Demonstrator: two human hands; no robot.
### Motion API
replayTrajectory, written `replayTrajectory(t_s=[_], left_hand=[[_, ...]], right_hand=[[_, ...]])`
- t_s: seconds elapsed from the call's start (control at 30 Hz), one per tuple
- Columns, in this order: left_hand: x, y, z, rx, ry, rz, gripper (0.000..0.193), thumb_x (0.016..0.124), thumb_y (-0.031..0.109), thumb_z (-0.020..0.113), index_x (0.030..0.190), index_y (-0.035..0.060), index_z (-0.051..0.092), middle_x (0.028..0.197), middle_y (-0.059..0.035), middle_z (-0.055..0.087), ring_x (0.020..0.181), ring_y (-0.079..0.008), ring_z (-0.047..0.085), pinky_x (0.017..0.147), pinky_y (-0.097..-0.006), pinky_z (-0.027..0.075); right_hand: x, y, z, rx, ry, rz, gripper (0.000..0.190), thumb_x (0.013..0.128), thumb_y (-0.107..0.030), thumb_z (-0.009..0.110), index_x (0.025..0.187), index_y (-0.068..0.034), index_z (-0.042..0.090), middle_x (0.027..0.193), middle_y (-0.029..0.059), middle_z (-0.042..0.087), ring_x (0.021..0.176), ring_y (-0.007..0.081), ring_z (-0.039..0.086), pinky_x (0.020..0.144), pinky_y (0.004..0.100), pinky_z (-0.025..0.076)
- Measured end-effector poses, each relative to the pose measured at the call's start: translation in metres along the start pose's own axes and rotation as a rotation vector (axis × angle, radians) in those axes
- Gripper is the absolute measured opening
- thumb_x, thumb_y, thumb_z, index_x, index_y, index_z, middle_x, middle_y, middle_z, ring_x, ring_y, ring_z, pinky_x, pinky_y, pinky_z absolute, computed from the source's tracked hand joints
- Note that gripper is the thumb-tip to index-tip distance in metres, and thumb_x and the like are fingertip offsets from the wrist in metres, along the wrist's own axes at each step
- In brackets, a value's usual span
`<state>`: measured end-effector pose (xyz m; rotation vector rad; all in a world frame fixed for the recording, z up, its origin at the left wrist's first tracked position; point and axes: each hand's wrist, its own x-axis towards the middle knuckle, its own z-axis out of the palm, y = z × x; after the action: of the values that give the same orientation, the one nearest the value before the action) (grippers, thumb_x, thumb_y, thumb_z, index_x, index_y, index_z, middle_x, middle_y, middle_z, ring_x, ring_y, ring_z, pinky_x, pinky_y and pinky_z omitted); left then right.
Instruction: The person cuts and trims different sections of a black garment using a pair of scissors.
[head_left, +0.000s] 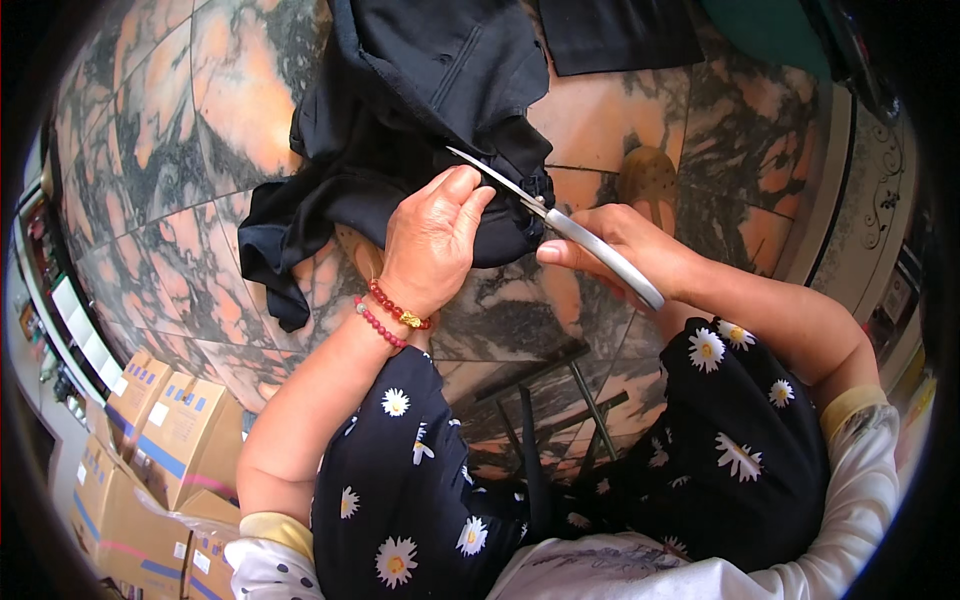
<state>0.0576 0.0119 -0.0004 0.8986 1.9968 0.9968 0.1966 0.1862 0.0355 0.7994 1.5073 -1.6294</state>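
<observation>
A black cloth garment (420, 82) hangs in folds before me, with what looks like a welt pocket slit in its upper part. My left hand (439, 225) pinches the dark fabric between thumb and bent fingers; beaded bracelets circle that wrist. In my right hand (622, 240) is a pair of metal scissors (592, 247), its grey handle angled down to the right. The blades point up and left, passing just beyond my left fingertips and lying across the garment. Whether the blade edges touch the cloth I cannot tell. The lower fingers of my right hand are partly hidden behind the handle.
Another black cloth piece (622, 34) lies at the top. Cardboard boxes (180, 435) are stacked at lower left on the marble-tiled floor (240, 82). Beneath my knees stand thin dark metal legs (592, 405). My brown shoes show, one of them (649, 184) right of the garment.
</observation>
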Motion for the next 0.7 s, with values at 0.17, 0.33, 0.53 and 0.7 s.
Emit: replayTrajectory(t_s=[0.17,0.33,0.53,0.7], left_hand=[[-0.004,0.0,0.0,-0.045,-0.02,-0.04,0.01,0.09,0.011,0.061,0.091,0.002,0.057,0.077,-0.0154,0.056,0.065,-0.0326,0.055,0.06,-0.0343,0.044],[-0.004,-0.002,-0.004,-0.032,0.002,-0.028,0.01,0.09,0.011,0.06,0.091,0.0016,0.058,0.077,-0.0159,0.056,0.065,-0.0322,0.055,0.06,-0.0339,0.044],[-0.003,0.001,-0.001,0.117,0.048,0.057,0.01,0.088,0.011,0.062,0.092,0.0031,0.057,0.083,-0.0137,0.059,0.07,-0.0361,0.058,0.06,-0.0379,0.046],[-0.001,0.003,-0.003,0.259,0.093,0.175,0.01,0.086,0.009,0.062,0.091,0.0039,0.056,0.083,-0.0125,0.06,0.072,-0.0368,0.058,0.061,-0.0388,0.047]], right_hand=[[-0.003,0.013,0.004,0.048,-0.027,0.028,0.049,0.086,-0.05,0.066,0.07,-0.004,0.057,0.048,-0.0004,0.047,0.039,0.0091,0.051,0.037,0.0226,0.039],[-0.002,0.01,0.003,0.036,-0.033,0.03,0.051,0.088,-0.054,0.062,0.076,-0.004,0.058,0.051,-0.0006,0.046,0.043,0.0085,0.05,0.039,0.0242,0.04],[0.002,-0.006,-0.003,-0.115,-0.079,0.007,0.081,0.083,-0.074,0.05,0.089,0.005,0.068,0.077,0.0156,0.059,0.087,0.027,0.061,0.079,0.0406,0.046],[0.001,-0.01,-0.001,-0.059,-0.054,0.045,0.064,0.085,-0.065,0.056,0.075,-0.002,0.059,0.059,0.0054,0.051,0.058,0.0158,0.057,0.053,0.03,0.044]])
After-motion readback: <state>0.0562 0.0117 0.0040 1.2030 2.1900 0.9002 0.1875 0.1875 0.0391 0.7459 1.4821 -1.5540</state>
